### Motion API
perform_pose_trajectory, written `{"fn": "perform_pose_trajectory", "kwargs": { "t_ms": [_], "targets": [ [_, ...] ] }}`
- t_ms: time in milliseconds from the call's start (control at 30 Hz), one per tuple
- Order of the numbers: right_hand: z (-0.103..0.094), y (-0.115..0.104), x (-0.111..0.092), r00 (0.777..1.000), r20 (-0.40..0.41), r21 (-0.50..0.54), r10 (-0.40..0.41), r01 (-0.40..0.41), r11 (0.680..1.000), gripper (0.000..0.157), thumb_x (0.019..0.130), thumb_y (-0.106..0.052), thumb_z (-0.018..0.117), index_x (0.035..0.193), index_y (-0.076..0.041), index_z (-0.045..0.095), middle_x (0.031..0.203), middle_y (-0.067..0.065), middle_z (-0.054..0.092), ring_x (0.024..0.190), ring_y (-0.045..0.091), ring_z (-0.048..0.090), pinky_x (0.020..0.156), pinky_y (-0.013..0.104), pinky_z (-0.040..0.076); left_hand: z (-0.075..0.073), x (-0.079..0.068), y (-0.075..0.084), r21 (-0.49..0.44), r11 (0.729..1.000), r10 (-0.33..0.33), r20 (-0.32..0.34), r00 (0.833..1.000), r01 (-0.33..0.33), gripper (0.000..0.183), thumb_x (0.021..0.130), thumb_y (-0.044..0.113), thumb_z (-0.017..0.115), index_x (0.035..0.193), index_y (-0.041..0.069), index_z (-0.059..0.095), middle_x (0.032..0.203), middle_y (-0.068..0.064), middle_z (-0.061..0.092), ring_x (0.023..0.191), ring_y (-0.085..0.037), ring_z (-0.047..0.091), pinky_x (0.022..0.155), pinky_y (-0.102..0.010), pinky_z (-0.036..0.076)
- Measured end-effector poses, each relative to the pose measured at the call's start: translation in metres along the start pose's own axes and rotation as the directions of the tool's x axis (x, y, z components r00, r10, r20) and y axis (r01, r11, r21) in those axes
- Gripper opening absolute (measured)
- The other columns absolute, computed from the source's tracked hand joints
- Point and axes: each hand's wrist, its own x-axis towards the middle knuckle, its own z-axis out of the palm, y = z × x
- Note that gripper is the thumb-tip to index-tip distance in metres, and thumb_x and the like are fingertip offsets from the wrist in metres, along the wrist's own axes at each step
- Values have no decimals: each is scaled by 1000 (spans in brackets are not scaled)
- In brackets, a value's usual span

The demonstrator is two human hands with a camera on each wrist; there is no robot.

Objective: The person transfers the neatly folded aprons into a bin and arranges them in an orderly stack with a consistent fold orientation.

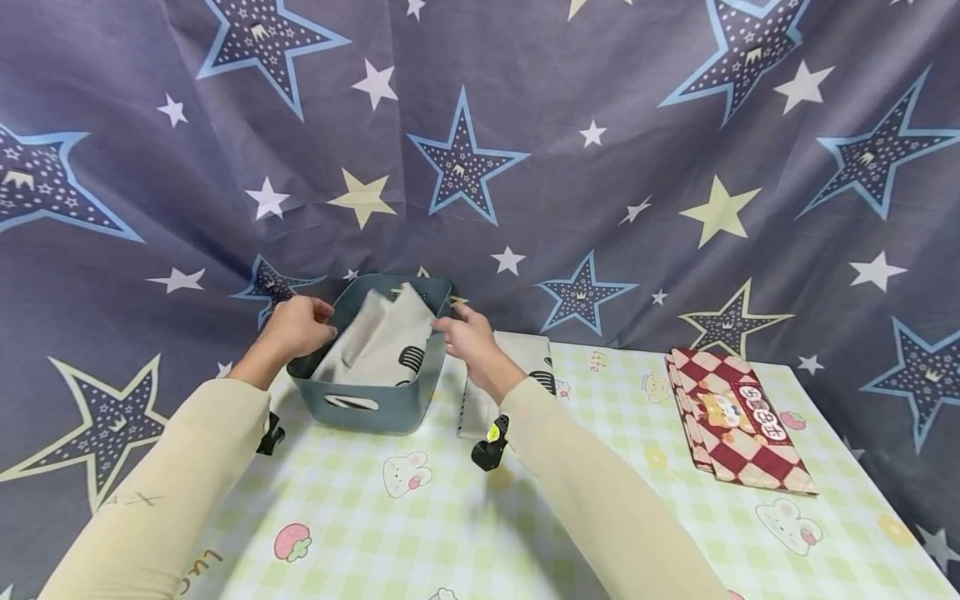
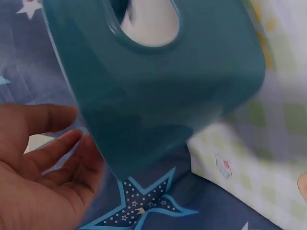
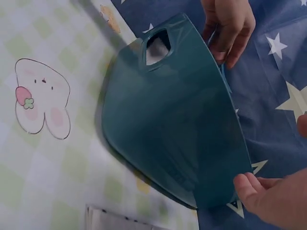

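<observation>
A blue-green plastic bin (image 1: 408, 404) with handle cut-outs stands against the starred curtain. Inside it leans a white cloth (image 1: 378, 346) with black striped shapes, its top corner near the right rim. My left hand (image 1: 295, 327) is at the left rim; in the left wrist view its fingers (image 2: 53, 120) are loosely bent beside the bin's edge, pinching nothing visible. At the right rim is my right hand (image 1: 472, 340). The right wrist view shows its fingertips (image 3: 247, 187) touching the bin's edge, with the thumb apart. Whether either hand touches the cloth cannot be told.
Right of the bin lies a folded white cloth (image 1: 525, 346) with black shapes, partly behind my right forearm. A folded red-and-cream checked cloth (image 1: 738, 417) lies at the table's right side. The curtain (image 1: 600, 208) hangs directly behind the table (image 1: 360, 517).
</observation>
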Motion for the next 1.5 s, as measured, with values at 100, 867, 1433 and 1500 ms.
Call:
{"fn": "perform_pose_trajectory", "kwargs": {
  "t_ms": [100,867,1433,1500],
  "targets": [
    [-2,2,0,1000,13,9,3,-3,1000,74,97,-20,66,161,-8,31,137,13,57,116,23,59,107,41,47,0,-1,3,-39,999,-16,-18,1000,15,41,95,15,64,129,-7,64,121,-27,66,118,-45,58,100,-56,47],
    [-22,12,-9,997,33,39,-71,69,997,58,98,-14,64,153,-6,46,138,19,62,126,34,60,104,45,51,19,-2,16,-267,963,-30,22,999,35,33,99,15,61,125,-4,66,112,-20,70,81,-19,68,67,-27,58],
    [-57,21,-16,991,26,3,-132,132,991,52,100,-5,58,151,-5,48,134,19,63,127,37,59,106,49,49,43,-3,56,-406,914,28,53,998,-4,28,101,10,59,125,-1,66,113,-18,67,85,-19,66,72,-29,59],
    [-61,23,-16,989,20,-4,-144,144,990,52,100,-5,58,151,-4,48,134,20,62,127,38,59,105,49,49,47,-3,60,-411,912,32,57,998,-6,28,101,11,59,126,0,66,114,-18,67,85,-19,66,72,-29,59]
  ]
}}
